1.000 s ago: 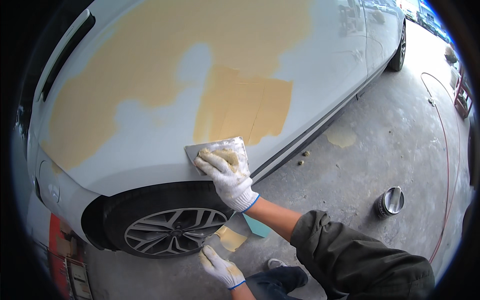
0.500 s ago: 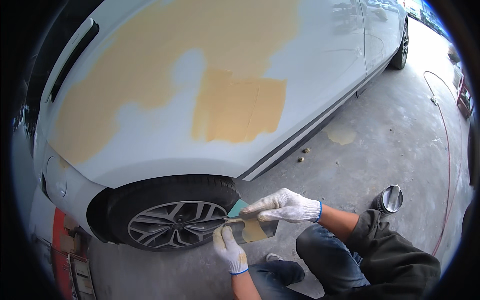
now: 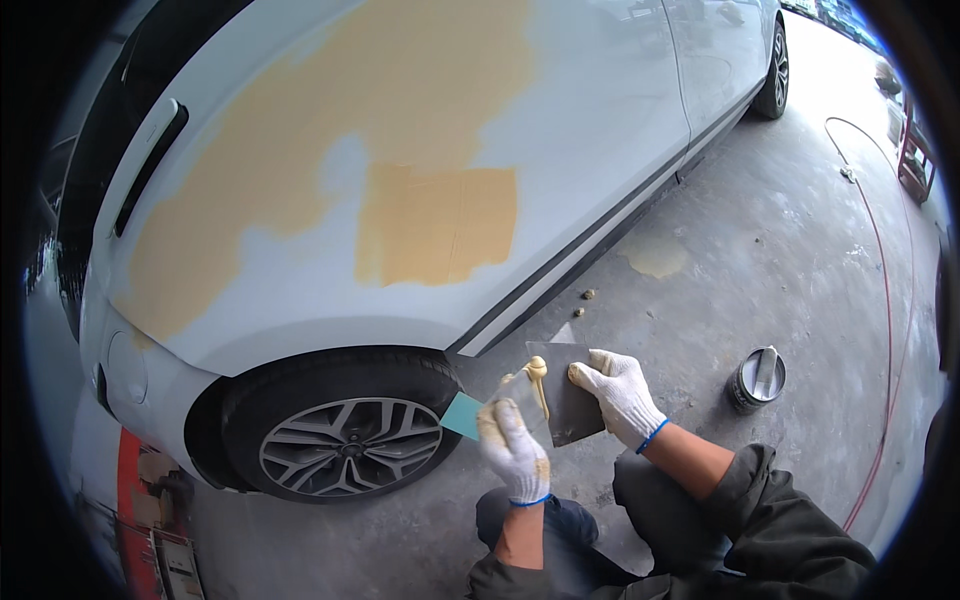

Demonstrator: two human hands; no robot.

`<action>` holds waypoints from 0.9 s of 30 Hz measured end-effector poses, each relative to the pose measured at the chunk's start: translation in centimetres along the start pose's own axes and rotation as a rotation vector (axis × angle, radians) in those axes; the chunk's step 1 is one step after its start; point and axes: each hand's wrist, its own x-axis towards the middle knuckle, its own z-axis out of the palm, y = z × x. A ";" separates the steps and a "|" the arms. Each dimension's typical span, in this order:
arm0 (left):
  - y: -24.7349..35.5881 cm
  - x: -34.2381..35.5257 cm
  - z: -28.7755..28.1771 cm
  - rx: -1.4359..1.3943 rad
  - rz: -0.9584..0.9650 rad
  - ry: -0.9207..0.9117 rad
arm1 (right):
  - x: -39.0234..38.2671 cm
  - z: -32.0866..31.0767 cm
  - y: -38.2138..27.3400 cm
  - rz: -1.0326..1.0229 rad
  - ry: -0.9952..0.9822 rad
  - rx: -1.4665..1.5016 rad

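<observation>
Both hands wear white knitted gloves with putty stains. My left hand (image 3: 514, 455) is closed on a translucent spreader (image 3: 512, 385), with a thick bead of beige putty (image 3: 540, 385) along its right edge. My right hand (image 3: 617, 398) grips a grey metal spreader (image 3: 572, 415) right beside it. A teal sheet (image 3: 460, 417) shows behind my left hand, near the tire. Above them is the white car panel (image 3: 590, 180), with a broad beige filler patch (image 3: 240, 160) and a denser rectangle of filler (image 3: 440, 225) lower down.
The front-most wheel (image 3: 350, 450) is just left of my hands. An open tin (image 3: 757, 380) with a tool across it stands on the concrete floor (image 3: 720, 280) at right, near a red hose (image 3: 887, 300). Small lumps (image 3: 585, 305) lie by the car. Red equipment (image 3: 140, 510) is at lower left.
My right hand has come down off the panel with the metal spreader to meet my left hand below. Both have since lifted slightly, the spreaders turned upright, with a putty bead now between them.
</observation>
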 end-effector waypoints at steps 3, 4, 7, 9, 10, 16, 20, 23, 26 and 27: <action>1.1 -3.1 2.1 0.042 -0.002 -0.201 | -1.7 -1.6 0.1 -0.084 0.094 0.146; 1.7 -3.9 2.7 0.096 -0.008 -0.270 | -1.6 -2.7 -0.3 -0.157 0.137 0.210; 3.1 -5.1 3.5 0.219 0.073 -0.373 | -1.8 -5.8 -4.5 -0.443 0.191 0.376; 3.3 -5.0 4.4 0.223 0.085 -0.361 | -3.2 -7.9 -7.4 -0.460 0.044 0.224; 3.7 -4.7 5.0 0.173 0.040 -0.351 | -4.1 -9.2 -8.2 -0.364 -0.038 0.085; 5.6 -3.6 8.7 0.190 0.089 -0.272 | -5.9 -14.9 -9.8 -0.273 -0.341 -0.484; 3.8 -2.8 8.5 0.004 -0.036 -0.318 | -5.4 -18.3 -10.1 -0.397 -0.215 -0.556; 5.1 -2.8 11.1 -0.270 -0.355 -0.530 | -4.7 -20.3 -8.7 -0.130 -0.023 -0.085; 0.9 -3.3 13.7 -0.136 -0.414 -0.730 | -4.5 -17.3 -5.9 -0.153 -0.022 0.148; 1.0 -3.7 15.6 -0.174 -0.431 -0.693 | -3.0 -18.9 -2.3 0.085 -0.068 0.531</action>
